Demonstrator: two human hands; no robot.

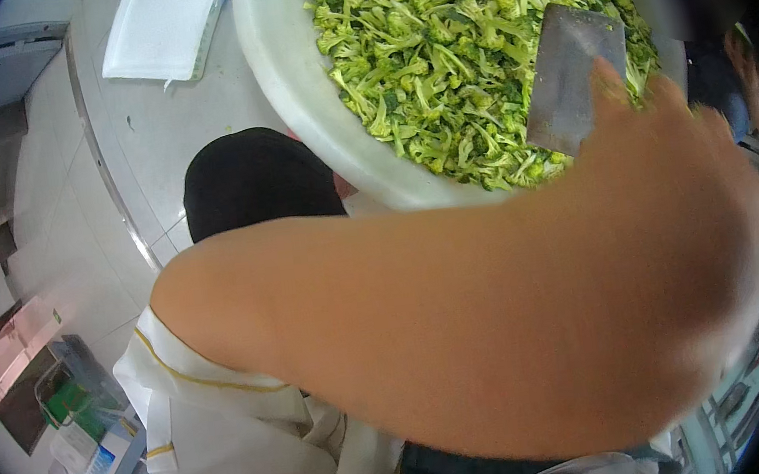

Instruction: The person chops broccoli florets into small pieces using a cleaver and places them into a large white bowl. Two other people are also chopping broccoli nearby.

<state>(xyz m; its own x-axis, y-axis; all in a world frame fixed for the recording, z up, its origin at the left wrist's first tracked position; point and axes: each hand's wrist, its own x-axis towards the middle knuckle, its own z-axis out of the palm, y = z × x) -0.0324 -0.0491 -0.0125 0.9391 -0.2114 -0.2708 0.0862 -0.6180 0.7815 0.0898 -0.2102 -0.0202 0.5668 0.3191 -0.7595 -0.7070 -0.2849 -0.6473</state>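
My left arm, bare below a white sleeve with gold trim, bends at the left and crosses the picture. At its far right end my left hand (664,128) is blurred, with fingers pointing up, partly in front of a flat rectangular metal blade (557,79). Whether the fingers grip the blade cannot be told; its handle is hidden. Beneath the blade, chopped green broccoli (436,74) fills a large round white tub (290,89). My right hand does not show.
A flat white board or tray (159,33) lies left of the tub. Beside the tub's near left rim is a rounded black thing (249,181). Pale floor tiles (64,224) and shelves with boxes are at the left. Part of another person's arm (747,78) shows at the right edge.
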